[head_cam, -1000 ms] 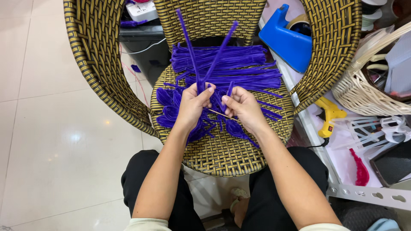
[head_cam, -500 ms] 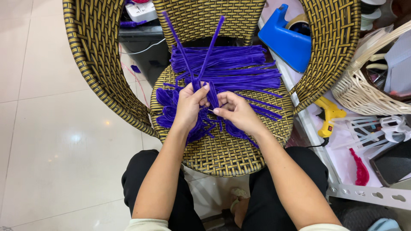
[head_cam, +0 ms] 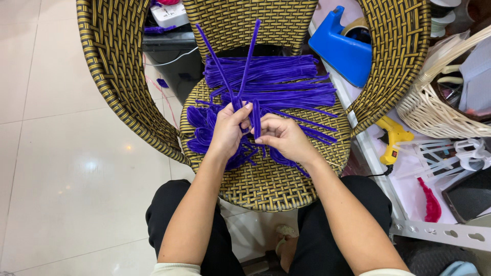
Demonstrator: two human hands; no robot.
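Seated person, wicker chair [head_cam: 263,189] pulled up close, its seat used as a worktop.

Left hand [head_cam: 227,130]: fingers closed together, pinched on the crossing point of two purple pipe cleaners [head_cam: 236,76]. Their free ends stand up and away in a V toward the far side of the seat.

Right hand [head_cam: 284,137]: fingers curled and clamped on a short bent loop of pipe cleaner [head_cam: 256,116], which sits just right of the left thumb, touching or very near the pinched crossing.

Stock: a flat bundle of straight purple stems [head_cam: 276,82] lies across the far half of the seat. A pile of already looped pieces [head_cam: 204,130] sits at the left, partly under the left hand.

Judgement on doing this step well: the work looks like twisting stems together at one joint. The left pinch ought to hold the crossing fixed so the V does not slip; the right hand should wrap tight against that pinch, not further out along a stem. Keeping the hands low over the seat would help, as loose stems could slide off the near edge.

At right, well apart: blue tape dispenser [head_cam: 340,48], yellow glue gun [head_cam: 393,140], white basket [head_cam: 434,110].
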